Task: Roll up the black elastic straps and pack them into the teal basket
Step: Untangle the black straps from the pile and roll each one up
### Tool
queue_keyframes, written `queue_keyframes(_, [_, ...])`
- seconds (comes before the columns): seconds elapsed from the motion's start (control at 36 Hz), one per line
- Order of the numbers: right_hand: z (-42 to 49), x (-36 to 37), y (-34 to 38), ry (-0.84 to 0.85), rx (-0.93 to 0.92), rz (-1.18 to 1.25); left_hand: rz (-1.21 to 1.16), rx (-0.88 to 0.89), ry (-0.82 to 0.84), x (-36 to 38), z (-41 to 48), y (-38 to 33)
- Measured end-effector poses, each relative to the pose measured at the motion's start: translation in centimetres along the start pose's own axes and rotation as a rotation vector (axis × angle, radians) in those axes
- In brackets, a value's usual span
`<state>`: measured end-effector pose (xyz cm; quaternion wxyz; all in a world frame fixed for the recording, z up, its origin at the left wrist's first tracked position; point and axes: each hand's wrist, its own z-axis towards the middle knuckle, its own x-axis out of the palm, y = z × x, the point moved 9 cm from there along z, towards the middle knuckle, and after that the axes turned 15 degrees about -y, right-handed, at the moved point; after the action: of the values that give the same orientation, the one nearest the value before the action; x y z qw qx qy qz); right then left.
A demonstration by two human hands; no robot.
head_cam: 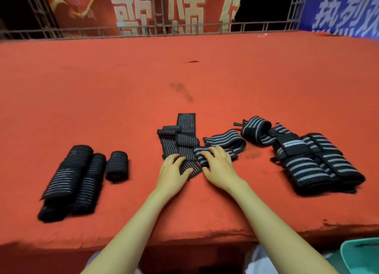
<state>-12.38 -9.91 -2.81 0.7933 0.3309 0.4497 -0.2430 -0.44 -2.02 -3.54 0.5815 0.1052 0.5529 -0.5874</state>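
View from the person's head, looking down at a tabletop covered in red cloth.

In the centre of the frame, two bare forearms reach in from the bottom edge. The left hand lies flat, fingers spread, pressing on a thin-striped black strap laid out flat, running away from the person. A second, partly rolled piece lies across its far end.

The right hand is just beside the left. Its fingers are spread and slightly bent over the rolled end of a wide-striped black strap. Whether the thumb grips that roll cannot be told.

At centre left, well apart from the hands, three rolled straps lie side by side: two long, one short.

At centre right is a heap of loose straps with grey stripes, some folded, one curled in a loop.

In the bottom right corner, below the tabletop's edge, a corner of the teal basket shows; what it holds is out of view.

Along the top of the frame a metal railing runs behind the tabletop, with a red banner and a blue banner bearing large characters.
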Motion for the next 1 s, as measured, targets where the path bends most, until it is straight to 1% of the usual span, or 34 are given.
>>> queue_keyframes(0.06, [0.3, 0.2, 1.1, -0.019, -0.032, 0.014, -0.021, 0.029, -0.028, 0.0, -0.2, 0.4])
queue_keyframes(0.11, [0.9, 0.0, 2.3, -0.025, -0.033, 0.087, -0.074, 0.018, -0.101, -0.4, -0.2, 0.7])
queue_keyframes(0.14, [1.3, -0.3, 2.9, -0.046, -0.03, 0.135, -0.119, -0.008, -0.159, -0.8, -0.1, 1.0])
queue_keyframes(0.19, [2.7, -1.4, 4.0, -0.144, -0.033, 0.23, -0.202, -0.079, -0.295, -1.9, 0.2, 1.9])
queue_keyframes(0.25, [4.0, -2.0, 4.4, -0.217, -0.007, 0.279, -0.235, -0.162, -0.362, -2.5, 0.4, 2.9])
queue_keyframes(0.31, [5.2, -1.2, 4.2, -0.182, 0.06, 0.264, -0.236, -0.201, -0.322, -2.2, 0.5, 3.1])
queue_keyframes(0.39, [6.6, 1.3, 3.1, -0.076, 0.158, 0.163, -0.195, -0.189, -0.262, -1.6, 0.4, 2.8])
queue_keyframes(0.44, [7.2, 2.3, 2.2, -0.089, 0.214, 0.118, -0.188, -0.203, -0.261, -1.5, 0.4, 3.0])
queue_keyframes(0.47, [7.4, 2.3, 1.8, -0.135, 0.248, 0.14, -0.18, -0.216, -0.256, -1.5, 0.3, 3.1])
queue_keyframes(0.5, [7.6, 1.9, 1.5, -0.207, 0.29, 0.212, -0.165, -0.226, -0.249, -1.5, 0.2, 3.1])
queue_keyframes(0.56, [7.6, 0.5, 1.3, -0.375, 0.349, 0.452, -0.121, -0.234, -0.241, -1.5, 0.1, 3.2])
queue_keyframes(0.61, [7.2, -2.2, 1.7, -0.54, 0.323, 0.612, -0.077, -0.232, -0.236, -1.4, 0.1, 3.3])
queue_keyframes(0.67, [6.4, -4.5, 2.3, -0.628, 0.279, 0.697, -0.054, -0.235, -0.223, -1.2, 0.1, 3.3])
queue_keyframes(0.69, [6.1, -5.2, 2.7, -0.621, 0.244, 0.709, -0.052, -0.236, -0.218, -1.1, 0.1, 3.3])
queue_keyframes(0.78, [5.7, -4.7, 3.4, -0.476, 0.163, 0.614, -0.067, -0.235, -0.205, -1.0, 0.1, 3.4])
queue_keyframes(0.89, [5.8, -2.1, 1.5, -0.331, 0.24, 0.485, -0.121, -0.246, -0.202, -1.2, -0.2, 3.3])
queue_keyframes(1.0, [6.3, 0.5, 1.9, -0.183, 0.22, 0.354, -0.131, -0.231, -0.205, -1.5, 0.0, 2.9])
